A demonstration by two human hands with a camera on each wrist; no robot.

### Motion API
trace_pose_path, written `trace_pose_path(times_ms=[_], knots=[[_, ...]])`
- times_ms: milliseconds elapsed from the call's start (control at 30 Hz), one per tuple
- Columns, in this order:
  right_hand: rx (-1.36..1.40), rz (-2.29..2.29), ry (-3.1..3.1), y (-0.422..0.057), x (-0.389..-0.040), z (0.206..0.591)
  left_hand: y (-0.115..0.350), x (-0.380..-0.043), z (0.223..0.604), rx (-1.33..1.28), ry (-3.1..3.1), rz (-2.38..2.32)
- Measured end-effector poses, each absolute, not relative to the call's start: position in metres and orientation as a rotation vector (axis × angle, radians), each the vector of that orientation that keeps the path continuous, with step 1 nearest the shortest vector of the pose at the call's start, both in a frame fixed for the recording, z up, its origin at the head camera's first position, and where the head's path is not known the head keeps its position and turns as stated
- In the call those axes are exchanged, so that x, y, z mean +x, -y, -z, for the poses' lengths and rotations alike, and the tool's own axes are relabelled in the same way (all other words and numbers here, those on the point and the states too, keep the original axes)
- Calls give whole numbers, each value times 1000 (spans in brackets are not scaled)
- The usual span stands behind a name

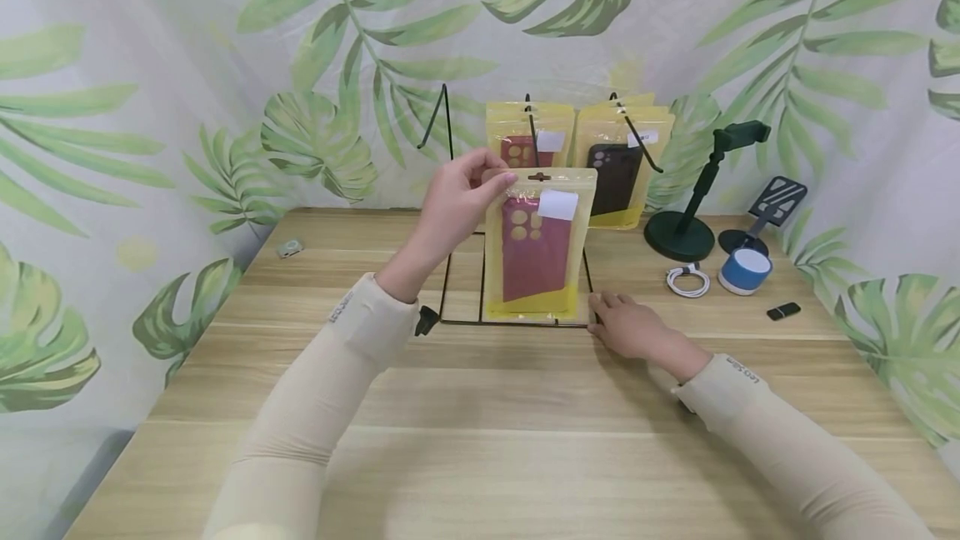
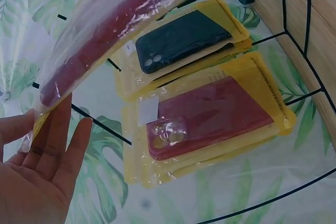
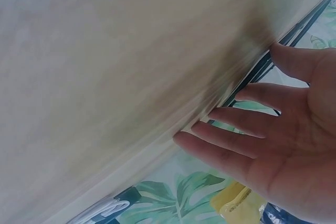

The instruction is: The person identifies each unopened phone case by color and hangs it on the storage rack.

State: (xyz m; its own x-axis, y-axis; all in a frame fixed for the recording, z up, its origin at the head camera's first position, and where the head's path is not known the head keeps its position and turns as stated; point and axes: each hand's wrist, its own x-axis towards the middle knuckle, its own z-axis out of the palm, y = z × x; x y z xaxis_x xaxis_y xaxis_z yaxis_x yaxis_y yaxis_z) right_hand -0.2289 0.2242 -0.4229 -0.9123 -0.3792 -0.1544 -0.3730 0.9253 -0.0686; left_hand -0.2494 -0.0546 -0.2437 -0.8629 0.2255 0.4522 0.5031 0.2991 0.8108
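Note:
My left hand (image 1: 459, 197) pinches the top left corner of a clear-and-yellow pouch (image 1: 534, 261) holding a dark red phone case. That pouch is held upright above the base of a black wire rack (image 1: 465, 322), apart from the hooks. Behind it, pouches with a red case (image 1: 516, 119) and pouches with a black case (image 1: 615, 177) hang on the rack's hooks. In the left wrist view, the held pouch (image 2: 100, 51) slants over the hanging ones. My right hand (image 1: 633, 329) touches the table beside the rack's front right corner, its fingers (image 3: 226, 150) extended.
At the right of the wooden table stand a dark green phone stand (image 1: 678, 237), a smaller black stand (image 1: 742, 242), a coiled white cable (image 1: 687, 291), a blue-and-white cylinder (image 1: 745, 272) and a black stick (image 1: 783, 312). A small clip-like device (image 1: 289, 248) lies at the left.

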Motion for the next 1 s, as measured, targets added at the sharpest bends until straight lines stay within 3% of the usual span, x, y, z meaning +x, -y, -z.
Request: trace_pose_path(times_ms=[1000], knots=[[-562, 53, -2900, -226, -229, 422, 36, -313, 240, -442, 2536, 901]])
